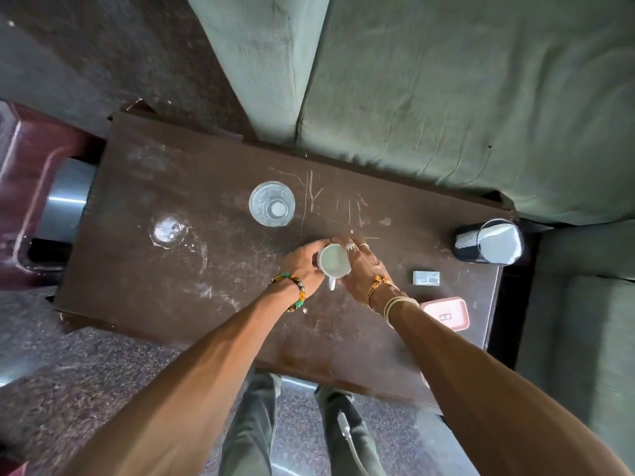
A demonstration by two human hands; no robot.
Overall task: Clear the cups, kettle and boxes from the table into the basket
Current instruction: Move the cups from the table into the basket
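Hands meet at the middle of the scratched dark brown wooden table (192, 269). The left hand (302, 266) curls its fingers round the left wall of a white ceramic mug (334, 261), and the right hand (360, 266) grasps the mug's right side, with ringed fingers over the rim. The mug is upright, its handle pointing back toward the person; whether its base still touches the table cannot be told.

Beyond the mug, apart from it, stands a clear glass tumbler (272, 203). To the right lies a small white cardboard box (426, 278) with dark print too small to read. Nearer the person is a flat pink rectangular box (445, 312) with a small label that is also illegible. At the table's far right corner sits a black mesh cylinder (467, 242) holding something white. A green upholstered sofa (446, 97) runs along the far edge.
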